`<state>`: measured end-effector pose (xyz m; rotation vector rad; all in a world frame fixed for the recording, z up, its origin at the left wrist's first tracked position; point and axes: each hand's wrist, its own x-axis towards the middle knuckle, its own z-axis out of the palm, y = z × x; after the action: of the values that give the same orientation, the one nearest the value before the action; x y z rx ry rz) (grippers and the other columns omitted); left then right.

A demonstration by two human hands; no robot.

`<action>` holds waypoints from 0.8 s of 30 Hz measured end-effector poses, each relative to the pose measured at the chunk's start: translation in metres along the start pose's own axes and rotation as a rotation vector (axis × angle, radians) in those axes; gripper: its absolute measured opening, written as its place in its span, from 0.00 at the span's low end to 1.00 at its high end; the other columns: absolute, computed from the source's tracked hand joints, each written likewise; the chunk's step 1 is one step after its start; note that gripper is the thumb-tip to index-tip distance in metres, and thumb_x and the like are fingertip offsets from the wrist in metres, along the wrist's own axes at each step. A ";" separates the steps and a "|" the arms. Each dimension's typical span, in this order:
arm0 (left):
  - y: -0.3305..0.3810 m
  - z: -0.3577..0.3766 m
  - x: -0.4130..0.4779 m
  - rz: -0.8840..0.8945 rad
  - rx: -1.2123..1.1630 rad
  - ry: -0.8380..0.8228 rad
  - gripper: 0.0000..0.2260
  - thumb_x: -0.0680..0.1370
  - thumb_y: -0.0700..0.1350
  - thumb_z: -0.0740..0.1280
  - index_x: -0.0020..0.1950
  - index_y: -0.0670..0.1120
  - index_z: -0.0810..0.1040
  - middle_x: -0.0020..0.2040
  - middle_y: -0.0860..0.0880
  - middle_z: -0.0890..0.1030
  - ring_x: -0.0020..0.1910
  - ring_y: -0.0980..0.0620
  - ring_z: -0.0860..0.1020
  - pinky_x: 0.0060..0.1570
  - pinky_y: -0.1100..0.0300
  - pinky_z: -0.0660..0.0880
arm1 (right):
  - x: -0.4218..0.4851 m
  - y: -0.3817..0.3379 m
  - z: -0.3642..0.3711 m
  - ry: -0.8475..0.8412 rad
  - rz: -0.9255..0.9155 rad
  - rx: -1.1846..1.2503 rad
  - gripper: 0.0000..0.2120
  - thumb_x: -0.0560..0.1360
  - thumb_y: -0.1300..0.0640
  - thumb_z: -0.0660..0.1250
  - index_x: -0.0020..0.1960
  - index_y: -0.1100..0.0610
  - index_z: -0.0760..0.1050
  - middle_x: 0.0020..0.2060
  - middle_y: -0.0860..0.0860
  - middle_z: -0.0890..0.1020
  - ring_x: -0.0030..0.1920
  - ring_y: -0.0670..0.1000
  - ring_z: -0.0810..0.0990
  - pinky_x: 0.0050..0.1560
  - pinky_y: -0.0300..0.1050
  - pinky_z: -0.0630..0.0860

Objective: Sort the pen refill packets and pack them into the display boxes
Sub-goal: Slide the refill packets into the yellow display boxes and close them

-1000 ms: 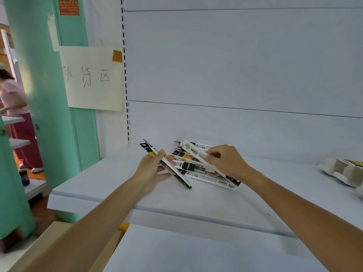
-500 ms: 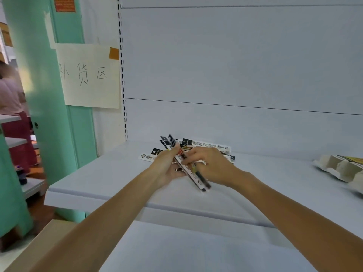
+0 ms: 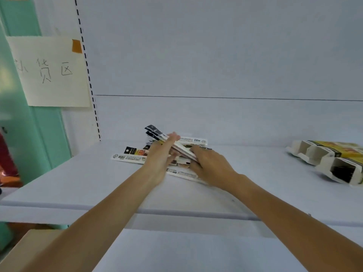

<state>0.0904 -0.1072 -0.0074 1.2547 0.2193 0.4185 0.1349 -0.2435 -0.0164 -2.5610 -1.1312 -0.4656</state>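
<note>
white shelf (image 3: 82, 185) lies nearest, bare at its front edge. on it my left hand (image 3: 160, 160) has its fingers closed around a small bundle of refill packets (image 3: 176, 147), tilted up off the loose pile (image 3: 133, 157). my right hand (image 3: 210, 165) presses flat on that pile, whether gripping i cannot tell. best to square the bundle's ends first. display boxes (image 3: 326, 160) lie well right of the pile.

both forearms are bare to the frame's edge with no sleeves showing, and the left hand (image 3: 160, 158) and right hand (image 3: 211, 165) are uncovered.
</note>
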 end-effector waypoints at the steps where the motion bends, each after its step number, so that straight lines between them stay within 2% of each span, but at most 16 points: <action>1: 0.002 0.002 0.001 0.093 0.161 0.106 0.22 0.75 0.55 0.67 0.63 0.43 0.71 0.64 0.47 0.75 0.57 0.51 0.75 0.60 0.54 0.72 | -0.003 0.009 -0.006 0.037 0.010 -0.028 0.09 0.78 0.54 0.55 0.54 0.58 0.65 0.49 0.54 0.77 0.44 0.57 0.73 0.38 0.46 0.63; 2: 0.007 0.002 0.002 0.225 0.315 0.255 0.29 0.73 0.57 0.68 0.69 0.45 0.66 0.69 0.48 0.69 0.64 0.51 0.70 0.65 0.54 0.67 | -0.006 0.019 -0.012 0.060 0.016 -0.061 0.08 0.78 0.55 0.53 0.54 0.59 0.66 0.47 0.54 0.77 0.41 0.57 0.72 0.38 0.46 0.64; 3: 0.011 0.000 0.001 0.440 0.460 0.376 0.33 0.73 0.57 0.68 0.72 0.46 0.62 0.71 0.48 0.65 0.69 0.50 0.65 0.67 0.56 0.62 | -0.010 0.029 -0.020 0.064 0.015 -0.097 0.09 0.78 0.56 0.52 0.54 0.59 0.66 0.46 0.54 0.77 0.40 0.56 0.71 0.38 0.46 0.64; 4: 0.015 0.001 0.000 0.738 0.682 0.395 0.33 0.72 0.57 0.68 0.72 0.45 0.61 0.71 0.47 0.64 0.70 0.49 0.62 0.67 0.56 0.59 | -0.014 0.039 -0.027 0.045 0.014 -0.127 0.09 0.78 0.56 0.52 0.54 0.59 0.66 0.45 0.53 0.76 0.39 0.55 0.70 0.38 0.46 0.64; 5: 0.016 0.005 0.001 1.010 1.001 0.274 0.32 0.72 0.57 0.66 0.71 0.45 0.62 0.70 0.46 0.66 0.70 0.48 0.63 0.67 0.54 0.58 | -0.017 0.048 -0.032 0.024 0.009 -0.145 0.09 0.78 0.56 0.52 0.54 0.59 0.66 0.43 0.52 0.75 0.39 0.55 0.69 0.39 0.45 0.63; 6: 0.015 0.013 0.001 1.156 1.344 0.056 0.30 0.72 0.58 0.63 0.71 0.46 0.64 0.68 0.46 0.69 0.68 0.47 0.66 0.67 0.53 0.60 | -0.020 0.056 -0.037 0.004 -0.004 -0.148 0.09 0.78 0.57 0.53 0.54 0.59 0.67 0.42 0.50 0.73 0.39 0.55 0.69 0.39 0.45 0.63; 7: 0.010 0.025 0.000 1.148 1.646 -0.171 0.28 0.74 0.58 0.60 0.71 0.48 0.64 0.65 0.48 0.72 0.65 0.47 0.70 0.64 0.53 0.63 | -0.022 0.063 -0.040 -0.007 -0.024 -0.142 0.08 0.77 0.57 0.54 0.53 0.59 0.68 0.41 0.49 0.72 0.39 0.54 0.69 0.39 0.45 0.62; 8: 0.000 0.037 0.001 1.033 1.871 -0.305 0.25 0.77 0.57 0.57 0.71 0.50 0.63 0.63 0.50 0.74 0.62 0.47 0.73 0.59 0.54 0.67 | -0.024 0.070 -0.043 -0.014 -0.041 -0.124 0.08 0.77 0.57 0.55 0.53 0.58 0.69 0.40 0.48 0.72 0.40 0.54 0.69 0.39 0.44 0.62; 9: -0.009 0.049 0.000 0.937 1.967 -0.328 0.21 0.79 0.56 0.54 0.70 0.50 0.63 0.61 0.51 0.75 0.59 0.47 0.75 0.52 0.55 0.70 | -0.026 0.079 -0.046 -0.017 -0.059 -0.091 0.08 0.76 0.57 0.57 0.52 0.58 0.70 0.41 0.47 0.73 0.41 0.53 0.70 0.40 0.44 0.63; 10: -0.016 0.060 0.000 0.895 1.965 -0.305 0.19 0.80 0.54 0.52 0.68 0.48 0.64 0.59 0.50 0.76 0.57 0.46 0.76 0.47 0.55 0.70 | -0.029 0.090 -0.049 -0.015 -0.076 -0.043 0.08 0.76 0.57 0.59 0.54 0.57 0.71 0.43 0.47 0.75 0.44 0.52 0.72 0.42 0.44 0.64; 12: -0.030 0.082 0.001 0.902 1.814 -0.240 0.19 0.80 0.53 0.48 0.64 0.45 0.67 0.54 0.47 0.77 0.52 0.43 0.77 0.43 0.53 0.70 | -0.040 0.120 -0.062 0.006 -0.081 0.055 0.15 0.75 0.53 0.64 0.61 0.53 0.71 0.51 0.46 0.76 0.53 0.48 0.72 0.51 0.41 0.65; 14: -0.041 0.105 0.003 0.865 1.709 -0.230 0.14 0.81 0.50 0.51 0.61 0.45 0.68 0.51 0.46 0.76 0.50 0.42 0.76 0.44 0.52 0.69 | -0.056 0.157 -0.082 0.029 -0.056 0.075 0.24 0.74 0.47 0.65 0.68 0.49 0.66 0.59 0.45 0.75 0.61 0.46 0.69 0.61 0.42 0.63; 16: -0.051 0.133 0.002 0.801 1.654 -0.239 0.12 0.81 0.50 0.52 0.60 0.46 0.67 0.49 0.47 0.75 0.48 0.43 0.76 0.46 0.53 0.69 | -0.077 0.195 -0.108 0.032 -0.004 0.012 0.25 0.76 0.45 0.62 0.71 0.48 0.63 0.66 0.45 0.71 0.66 0.46 0.65 0.66 0.44 0.59; 20: -0.073 0.187 -0.006 0.776 1.563 -0.212 0.09 0.81 0.50 0.54 0.56 0.48 0.68 0.45 0.50 0.74 0.46 0.44 0.75 0.44 0.54 0.68 | -0.123 0.274 -0.151 0.031 0.089 -0.104 0.23 0.78 0.46 0.59 0.72 0.50 0.63 0.69 0.48 0.68 0.69 0.49 0.63 0.67 0.45 0.57; 24: -0.095 0.219 -0.018 0.746 1.646 -0.259 0.09 0.80 0.51 0.55 0.58 0.50 0.69 0.48 0.51 0.74 0.50 0.47 0.75 0.43 0.58 0.63 | -0.163 0.339 -0.159 0.032 0.172 -0.190 0.20 0.78 0.46 0.58 0.67 0.52 0.70 0.64 0.50 0.74 0.64 0.51 0.69 0.61 0.46 0.64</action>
<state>0.1759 -0.3295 -0.0323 3.0191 -0.2351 0.7295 0.2591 -0.6314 0.0123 -2.7726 -0.8836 -0.5940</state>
